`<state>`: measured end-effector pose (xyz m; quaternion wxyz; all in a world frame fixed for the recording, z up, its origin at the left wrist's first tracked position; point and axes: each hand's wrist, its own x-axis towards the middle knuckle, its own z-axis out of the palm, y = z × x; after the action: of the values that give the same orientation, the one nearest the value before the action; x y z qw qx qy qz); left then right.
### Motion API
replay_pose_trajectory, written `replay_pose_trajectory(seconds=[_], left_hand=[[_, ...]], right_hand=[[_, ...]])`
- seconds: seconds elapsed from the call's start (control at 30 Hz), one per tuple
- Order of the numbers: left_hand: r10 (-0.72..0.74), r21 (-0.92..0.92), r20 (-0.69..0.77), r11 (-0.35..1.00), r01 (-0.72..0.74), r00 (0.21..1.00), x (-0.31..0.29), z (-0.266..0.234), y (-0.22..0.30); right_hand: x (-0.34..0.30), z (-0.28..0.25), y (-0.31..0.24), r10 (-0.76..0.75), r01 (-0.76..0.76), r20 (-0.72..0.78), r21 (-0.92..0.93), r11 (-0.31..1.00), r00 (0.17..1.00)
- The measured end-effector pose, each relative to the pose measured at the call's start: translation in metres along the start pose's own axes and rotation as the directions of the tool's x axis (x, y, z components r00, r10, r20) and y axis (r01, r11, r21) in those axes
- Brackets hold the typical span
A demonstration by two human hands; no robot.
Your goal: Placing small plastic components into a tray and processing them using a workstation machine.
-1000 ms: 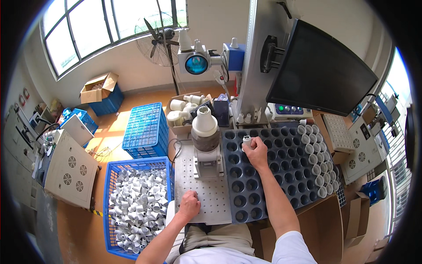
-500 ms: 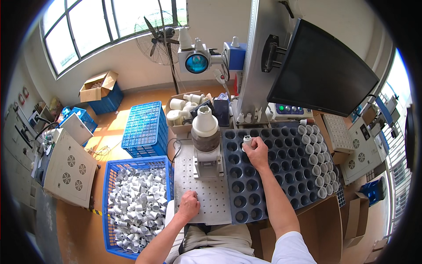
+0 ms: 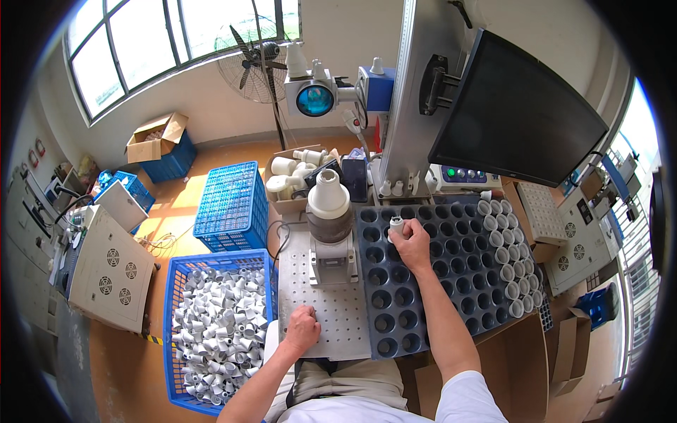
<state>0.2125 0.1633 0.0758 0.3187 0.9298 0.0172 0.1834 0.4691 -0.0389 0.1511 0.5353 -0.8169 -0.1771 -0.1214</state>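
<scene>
1. A blue basket (image 3: 168, 324) is holding a heap of white fittings (image 3: 218, 331), beside the left hand.
2. The left hand (image 3: 303, 330) is resting on the perforated plate (image 3: 337, 310), its fingers curling under — I cannot tell whether they are closing on anything.
3. A round dark fixture (image 3: 330, 229) is standing on the plate's far part, carrying a white cone (image 3: 328, 199) upright, narrow end up.
4. The right hand (image 3: 411, 245) is gripping a small white part (image 3: 396, 225) between its fingers, at the left side of the dark tray (image 3: 392, 287). Its long axis is running roughly upright; whether its base is sitting in a cup is hidden. The cone is standing left of these fingers and slightly farther off — the right hand being nearer.
5. Pale round parts (image 3: 514, 271) are lining the tray's right side.
6. A monitor (image 3: 518, 109) is hanging above, bearing a mark too small to read; no other label is showing legibly.
</scene>
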Motion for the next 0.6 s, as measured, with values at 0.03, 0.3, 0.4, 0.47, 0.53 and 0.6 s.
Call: replay_pose_trajectory(seconds=[0.03,0.3,0.4,0.47,0.53,0.6], left_hand=[[-0.005,-0.001,-0.003,1.000,0.005,1.000,0.000,0.000,0.000],[-0.161,-0.178,-0.086,0.973,0.144,0.983,0.010,-0.006,-0.007],[-0.324,-0.423,-0.352,0.892,0.160,0.878,0.061,-0.033,-0.017],[-0.280,-0.494,-0.472,0.869,0.012,0.836,0.124,-0.082,0.015],[-0.175,-0.404,-0.570,0.911,-0.088,0.803,0.181,-0.122,0.060],[-0.033,-0.272,-0.627,0.946,-0.179,0.778,0.223,-0.139,0.091]], right_hand=[[0.000,0.000,-0.001,-0.001,0.001,-0.001,0.000,1.000,1.000],[0.000,-0.001,-0.008,0.002,-0.002,0.002,0.015,1.000,1.000],[0.007,-0.006,0.008,0.068,-0.060,-0.041,0.172,0.983,0.997],[0.015,-0.009,0.027,0.201,-0.162,-0.064,0.381,0.910,0.978],[0.028,-0.011,0.017,0.404,-0.280,0.003,0.725,0.630,0.915],[0.035,-0.009,-0.029,0.300,-0.207,0.027,0.783,0.586,0.953]])
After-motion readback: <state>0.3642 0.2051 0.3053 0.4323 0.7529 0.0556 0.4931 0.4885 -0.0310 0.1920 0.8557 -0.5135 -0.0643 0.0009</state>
